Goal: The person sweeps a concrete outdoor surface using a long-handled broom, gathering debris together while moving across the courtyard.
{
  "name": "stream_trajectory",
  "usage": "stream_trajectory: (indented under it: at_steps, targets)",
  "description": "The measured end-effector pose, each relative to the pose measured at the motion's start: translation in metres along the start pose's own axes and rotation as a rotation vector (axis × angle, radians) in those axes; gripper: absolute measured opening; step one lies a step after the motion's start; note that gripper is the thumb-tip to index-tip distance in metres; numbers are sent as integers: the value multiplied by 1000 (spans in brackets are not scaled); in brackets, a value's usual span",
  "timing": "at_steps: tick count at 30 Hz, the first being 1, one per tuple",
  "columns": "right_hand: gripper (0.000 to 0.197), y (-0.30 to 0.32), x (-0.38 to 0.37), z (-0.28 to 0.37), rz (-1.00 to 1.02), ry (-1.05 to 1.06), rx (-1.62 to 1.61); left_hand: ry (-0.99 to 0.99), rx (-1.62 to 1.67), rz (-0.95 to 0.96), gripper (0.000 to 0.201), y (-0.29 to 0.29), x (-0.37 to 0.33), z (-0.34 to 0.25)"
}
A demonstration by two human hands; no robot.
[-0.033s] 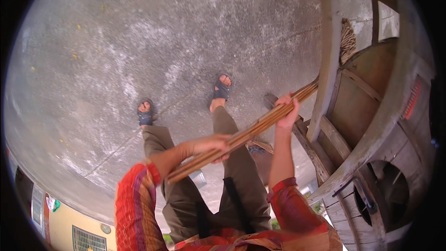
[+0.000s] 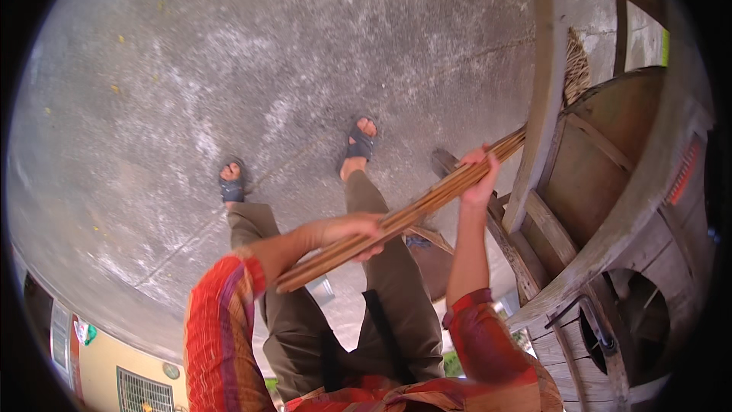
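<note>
A bundle of long, thin brown sticks (image 2: 427,210) runs slantwise in front of my legs, its far right end beside the wooden frame. My left hand (image 2: 351,233) is closed round the bundle nearer its lower left end. Farther up, my right hand (image 2: 480,177) grips the same sticks, fingers wrapped over them. Both hands hold the bundle off the ground. How the sticks are kept together does not show.
A large wooden machine (image 2: 549,301) with a curved housing, slatted sides and a round opening stands on my right, a metal crank (image 2: 602,328) on its side. Dry twigs (image 2: 576,69) lie behind its post. My sandalled feet stand on grey concrete (image 2: 191,69).
Very little differs. The view has shifted slightly, and my right hand with the sticks appears a little farther right. Both hands keep their grip.
</note>
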State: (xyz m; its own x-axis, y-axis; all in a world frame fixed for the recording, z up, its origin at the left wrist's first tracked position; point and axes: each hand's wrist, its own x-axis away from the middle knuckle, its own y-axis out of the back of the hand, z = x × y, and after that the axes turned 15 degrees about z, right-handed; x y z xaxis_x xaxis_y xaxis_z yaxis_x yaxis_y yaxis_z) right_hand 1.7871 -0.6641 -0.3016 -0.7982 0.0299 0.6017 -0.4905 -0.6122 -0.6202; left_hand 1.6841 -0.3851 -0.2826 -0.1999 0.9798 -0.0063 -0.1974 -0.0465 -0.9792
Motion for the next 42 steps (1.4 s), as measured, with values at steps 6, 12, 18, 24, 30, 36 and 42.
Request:
stream_trajectory:
  at_steps: [6, 12, 18, 24, 30, 36, 42]
  targets:
    - [7, 24, -72, 67, -465, -69, 462, 122, 172, 49, 46, -5, -75, -67]
    - [13, 4, -21, 18, -480, -368, 626, -83, 397, 162, 50, -27, -18, 5]
    - [17, -106, 123, -126, -487, -552, 580, -69, 516, -28, 53, -132, 161, 98]
    - [12, -234, 316, -241, -289, -861, 34, 192, 445, -442, 61, -275, 356, 244]
    - [17, -290, 384, -259, -112, -1048, -394, 131, 233, -662, 48, -396, 385, 270]
    - [27, -234, 279, -222, -1, -869, -283, 503, -431, -832, 45, -293, 308, 208]
    - [28, -161, 76, -132, 8, -410, -22, 162, -918, -880, 60, -164, 150, 61]
